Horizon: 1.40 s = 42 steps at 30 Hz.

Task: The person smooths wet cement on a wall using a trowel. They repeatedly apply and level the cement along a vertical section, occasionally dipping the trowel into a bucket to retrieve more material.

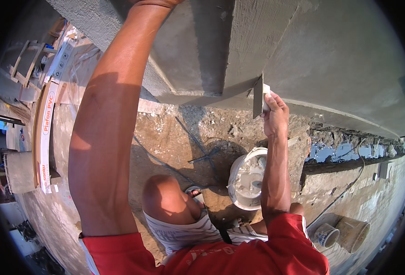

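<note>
My right hand (276, 115) is closed round the pale handle of a putty knife (258, 97). Its wide flat blade stands edge-on at the lower edge of a grey plastered wall (335, 59). My left arm (106, 133) reaches up across the view to the top edge. Only the wrist end of my left hand (154, 2) shows beside the plaster, and its fingers are out of the picture. Below my right forearm stands a white bucket (232, 185) with wet grey-white paste in it.
Two dirty buckets, a small one (326, 235) and a larger one (351, 234), lie at the lower right. A water-filled trench (331, 153) runs along the wall's right part. A long white carton (46, 133) is at the left. Dark strips (205, 157) cross the rough ground.
</note>
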Motion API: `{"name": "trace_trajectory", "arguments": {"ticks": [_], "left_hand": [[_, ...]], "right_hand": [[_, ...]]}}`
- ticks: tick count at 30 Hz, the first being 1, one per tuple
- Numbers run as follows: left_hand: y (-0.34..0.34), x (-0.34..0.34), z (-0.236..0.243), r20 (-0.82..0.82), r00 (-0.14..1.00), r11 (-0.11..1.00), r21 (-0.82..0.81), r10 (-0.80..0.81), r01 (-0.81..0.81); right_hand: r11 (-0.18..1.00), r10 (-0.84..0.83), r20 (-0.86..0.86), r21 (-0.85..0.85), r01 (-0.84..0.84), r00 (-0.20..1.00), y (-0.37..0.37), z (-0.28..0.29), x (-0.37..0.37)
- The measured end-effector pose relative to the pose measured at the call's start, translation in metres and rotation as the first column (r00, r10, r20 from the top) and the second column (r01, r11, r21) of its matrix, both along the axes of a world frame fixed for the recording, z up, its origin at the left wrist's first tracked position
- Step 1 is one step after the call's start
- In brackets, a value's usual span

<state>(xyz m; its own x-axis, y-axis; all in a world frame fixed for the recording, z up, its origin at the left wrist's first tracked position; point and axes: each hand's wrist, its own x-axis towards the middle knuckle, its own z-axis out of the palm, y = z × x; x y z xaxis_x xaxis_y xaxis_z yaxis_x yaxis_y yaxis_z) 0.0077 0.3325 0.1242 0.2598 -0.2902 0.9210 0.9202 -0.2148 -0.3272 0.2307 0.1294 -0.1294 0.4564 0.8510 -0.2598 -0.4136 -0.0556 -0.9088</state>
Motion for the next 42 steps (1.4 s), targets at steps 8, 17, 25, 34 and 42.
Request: {"name": "trace_trajectory", "arguments": {"ticks": [8, 17, 25, 34, 42], "left_hand": [[-0.001, 0.001, -0.001, 0.001, 0.999, 0.999, -0.009, -0.048, 0.048], [0.001, 0.002, -0.001, 0.018, 1.000, 0.999, -0.028, -0.025, 0.026], [-0.005, -0.009, 0.002, -0.080, 0.988, 0.980, -0.165, -0.129, 0.115], [-0.016, -0.002, 0.006, -0.103, 0.992, 0.980, -0.192, -0.066, 0.045], [-0.012, -0.002, 0.003, -0.103, 0.993, 0.978, -0.209, -0.049, 0.027]], "right_hand": [[0.981, -0.015, 0.039, 0.195, 0.007, 0.999, 0.002, 0.072, 0.001], [0.920, -0.064, 0.130, 0.392, 0.008, 0.989, 0.005, 0.167, 0.007], [0.791, 0.048, 0.062, 0.608, -0.076, 0.997, 0.001, 0.226, 0.039], [0.982, -0.109, -0.189, 0.129, 0.134, 0.976, -0.032, 0.019, 0.025], [0.981, -0.150, -0.250, -0.162, 0.111, 0.957, -0.019, -0.087, 0.009]]}}
